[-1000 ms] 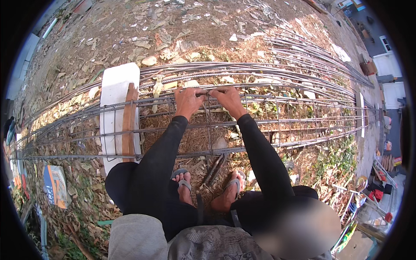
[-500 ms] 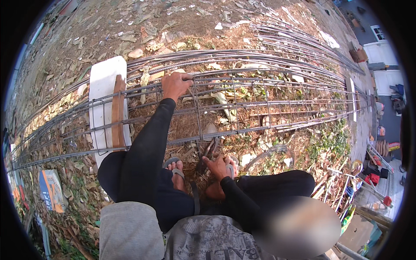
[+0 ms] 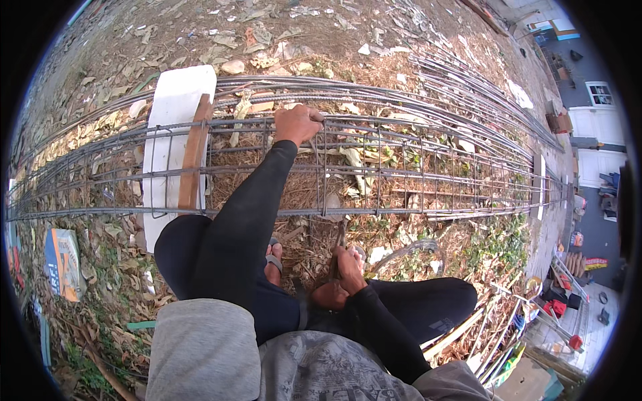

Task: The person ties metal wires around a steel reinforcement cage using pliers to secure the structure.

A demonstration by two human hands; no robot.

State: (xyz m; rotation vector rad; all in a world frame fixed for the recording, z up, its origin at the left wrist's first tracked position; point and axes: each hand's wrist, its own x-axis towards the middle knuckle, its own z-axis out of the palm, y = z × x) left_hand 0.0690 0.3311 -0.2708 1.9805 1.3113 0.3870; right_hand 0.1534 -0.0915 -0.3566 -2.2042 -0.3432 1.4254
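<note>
Across the view runs a long rebar cage (image 3: 267, 212) of ribbed bars with square stirrups. My left hand (image 3: 297, 125) is closed over the cage's far top bar, beside a stirrup (image 3: 325, 167). Low in front of the near bar, my right hand (image 3: 348, 269) is closed round dark metal pincers (image 3: 342, 234). The upper end of the pincers points toward that near bar, and the fingers hide most of the handles. Whether the jaws grip anything is too small to tell.
A white board (image 3: 167, 100) and a brown wood strip (image 3: 194, 150) lie at the cage's left part. Loose rebars (image 3: 468, 83) stretch beyond it. A coil of wire (image 3: 411, 248) rests on the leafy ground. My sandalled feet (image 3: 273, 267) are close to the near bar.
My right hand has closed round the pincers, whose handles were spread before. My left hand keeps its place by the same stirrup. The whole view has shifted slightly.
</note>
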